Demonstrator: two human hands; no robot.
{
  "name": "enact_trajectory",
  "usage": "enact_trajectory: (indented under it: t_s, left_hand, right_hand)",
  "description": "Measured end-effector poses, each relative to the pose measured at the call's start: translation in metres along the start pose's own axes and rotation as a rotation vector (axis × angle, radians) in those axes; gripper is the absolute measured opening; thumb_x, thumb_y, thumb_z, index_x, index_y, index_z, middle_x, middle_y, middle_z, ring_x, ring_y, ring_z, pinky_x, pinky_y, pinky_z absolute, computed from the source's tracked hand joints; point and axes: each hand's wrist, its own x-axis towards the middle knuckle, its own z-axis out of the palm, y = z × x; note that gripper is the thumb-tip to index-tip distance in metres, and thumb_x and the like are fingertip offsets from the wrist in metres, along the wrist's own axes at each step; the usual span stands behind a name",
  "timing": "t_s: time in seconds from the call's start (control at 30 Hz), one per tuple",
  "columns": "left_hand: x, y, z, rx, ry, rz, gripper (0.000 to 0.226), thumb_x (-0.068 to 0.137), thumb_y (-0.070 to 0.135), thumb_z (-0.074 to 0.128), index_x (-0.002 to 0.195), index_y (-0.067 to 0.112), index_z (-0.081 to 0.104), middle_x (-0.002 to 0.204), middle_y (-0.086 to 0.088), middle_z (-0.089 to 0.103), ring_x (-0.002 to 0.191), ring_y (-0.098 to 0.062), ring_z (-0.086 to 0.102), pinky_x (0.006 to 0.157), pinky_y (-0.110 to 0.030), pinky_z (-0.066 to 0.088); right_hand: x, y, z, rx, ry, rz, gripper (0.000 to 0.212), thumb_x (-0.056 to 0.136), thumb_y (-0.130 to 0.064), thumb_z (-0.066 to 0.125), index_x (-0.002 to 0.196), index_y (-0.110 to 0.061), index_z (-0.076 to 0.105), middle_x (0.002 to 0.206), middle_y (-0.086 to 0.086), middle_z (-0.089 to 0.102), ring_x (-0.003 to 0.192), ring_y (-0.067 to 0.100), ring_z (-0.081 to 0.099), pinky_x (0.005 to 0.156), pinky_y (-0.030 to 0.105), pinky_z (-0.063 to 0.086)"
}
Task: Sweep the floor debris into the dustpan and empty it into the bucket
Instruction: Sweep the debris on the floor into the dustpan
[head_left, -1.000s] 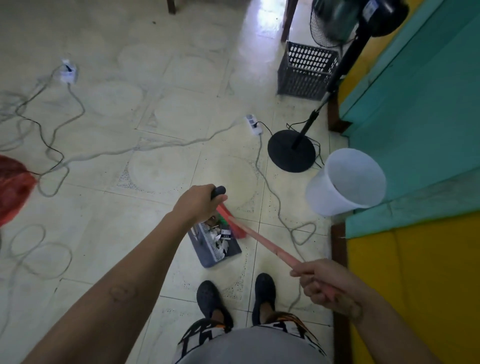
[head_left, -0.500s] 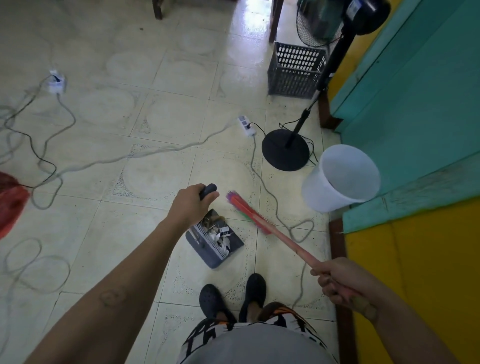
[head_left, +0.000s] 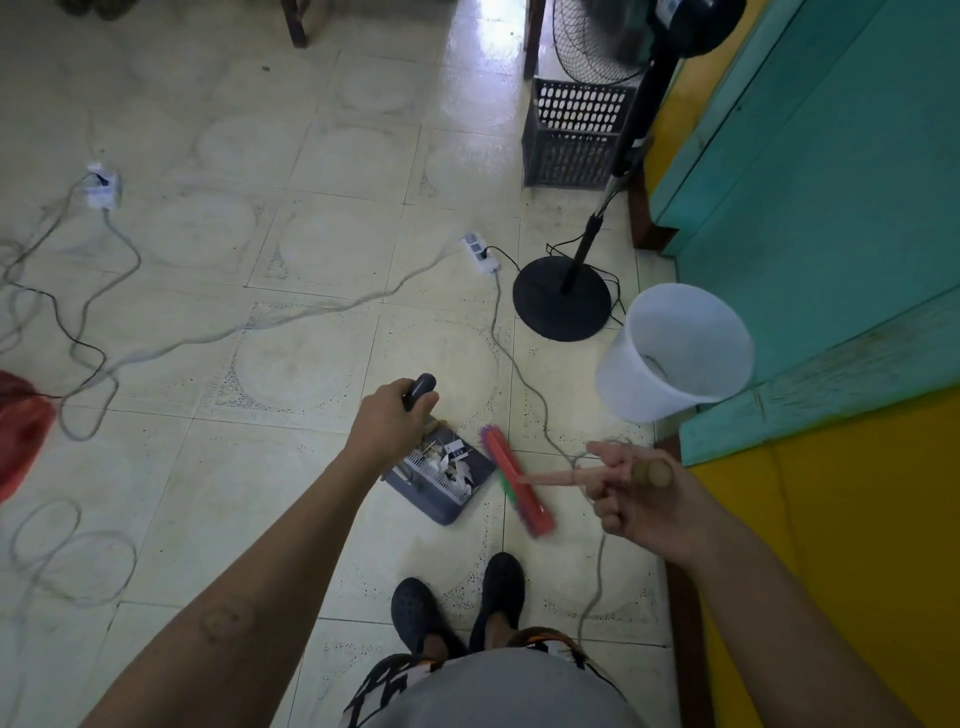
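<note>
My left hand (head_left: 387, 423) grips the dark top of the dustpan's long handle (head_left: 420, 391). The grey dustpan (head_left: 441, 480) sits low over the tiled floor in front of my feet and holds white paper scraps and other debris (head_left: 449, 462). My right hand (head_left: 641, 496) holds the broom's wooden handle near its end, index finger stretched along it. The red broom head (head_left: 514, 486) hangs just right of the dustpan, blurred. A white plastic bucket (head_left: 675, 353) stands to the right against the teal wall, its bottom nearly bare.
A standing fan's black round base (head_left: 561, 299) sits left of the bucket, with a dark perforated crate (head_left: 574, 135) behind it. A power strip (head_left: 480, 253) and several grey and black cables (head_left: 182, 345) trail across the floor. A red item (head_left: 21, 431) lies at the left edge.
The broom has lifted away from the dustpan and swung round, its handle end now pointing up toward me. My right hand rose. The dustpan stays with my left hand.
</note>
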Motion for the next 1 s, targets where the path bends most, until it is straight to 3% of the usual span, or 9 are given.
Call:
enact_trajectory:
  t_s: [0.07, 0.27, 0.43, 0.6, 0.73, 0.87, 1.0]
  left_hand:
    - [0.002, 0.008, 0.006, -0.015, -0.001, -0.017, 0.022, 0.098, 0.027, 0.053, 0.105, 0.008, 0.061, 0.082, -0.008, 0.060, 0.073, -0.024, 0.054, 0.062, -0.030, 0.037]
    - [0.010, 0.021, 0.015, -0.037, -0.037, -0.043, 0.025, 0.097, 0.024, 0.053, 0.115, 0.009, 0.060, 0.096, -0.012, 0.067, 0.085, -0.029, 0.066, 0.077, -0.040, 0.052]
    - [0.014, 0.021, 0.017, 0.079, 0.007, -0.042, 0.032, 0.096, 0.025, 0.055, 0.124, 0.010, 0.055, 0.093, -0.005, 0.060, 0.083, -0.024, 0.055, 0.073, -0.030, 0.039]
    - [0.014, 0.018, 0.019, 0.076, 0.046, -0.062, 0.043, 0.093, 0.025, 0.060, 0.134, 0.013, 0.052, 0.113, -0.010, 0.065, 0.088, -0.022, 0.054, 0.075, -0.030, 0.041]
    - [0.010, 0.007, 0.019, -0.079, 0.080, -0.130, 0.047, 0.088, 0.028, 0.065, 0.132, 0.018, 0.053, 0.108, -0.007, 0.068, 0.085, -0.024, 0.067, 0.064, -0.025, 0.041]
    - [0.000, -0.016, 0.015, -0.227, 0.051, -0.165, 0.040, 0.083, 0.036, 0.069, 0.120, 0.027, 0.059, 0.100, -0.007, 0.072, 0.088, -0.019, 0.068, 0.071, -0.028, 0.045]
    - [-0.002, -0.029, 0.012, -0.253, -0.002, -0.146, 0.032, 0.087, 0.030, 0.069, 0.118, 0.029, 0.059, 0.106, -0.001, 0.069, 0.096, -0.019, 0.064, 0.078, -0.031, 0.045]
  right_hand:
    - [0.008, -0.007, -0.005, -0.047, -0.001, -0.053, 0.026, 0.088, -0.016, 0.042, 0.105, -0.006, 0.059, 0.066, 0.010, 0.048, 0.042, 0.016, 0.045, 0.041, 0.023, 0.041]
    - [0.026, -0.031, 0.001, -0.230, 0.038, -0.139, 0.027, 0.096, -0.030, 0.033, 0.105, -0.010, 0.050, 0.064, 0.010, 0.052, 0.047, 0.019, 0.041, 0.047, 0.027, 0.040]
    - [0.033, -0.042, 0.006, -0.299, 0.096, -0.185, 0.046, 0.099, -0.051, 0.025, 0.100, -0.016, 0.055, 0.076, 0.015, 0.057, 0.043, 0.018, 0.045, 0.046, 0.026, 0.042]
    - [0.037, -0.047, -0.002, -0.291, 0.036, -0.206, 0.061, 0.091, -0.072, 0.019, 0.108, -0.025, 0.055, 0.090, 0.020, 0.065, 0.048, 0.020, 0.051, 0.044, 0.027, 0.045]
    - [0.040, -0.046, -0.006, -0.316, -0.048, -0.236, 0.073, 0.083, -0.075, 0.020, 0.130, -0.026, 0.046, 0.100, 0.017, 0.068, 0.056, 0.021, 0.053, 0.044, 0.028, 0.046]
    - [0.043, -0.038, -0.003, -0.346, -0.081, -0.299, 0.080, 0.077, -0.071, 0.026, 0.140, -0.024, 0.039, 0.113, 0.020, 0.066, 0.058, 0.021, 0.054, 0.046, 0.029, 0.045]
    - [0.050, -0.026, 0.006, -0.357, -0.061, -0.366, 0.078, 0.080, -0.067, 0.032, 0.144, -0.022, 0.034, 0.114, 0.020, 0.066, 0.058, 0.019, 0.055, 0.049, 0.030, 0.044]
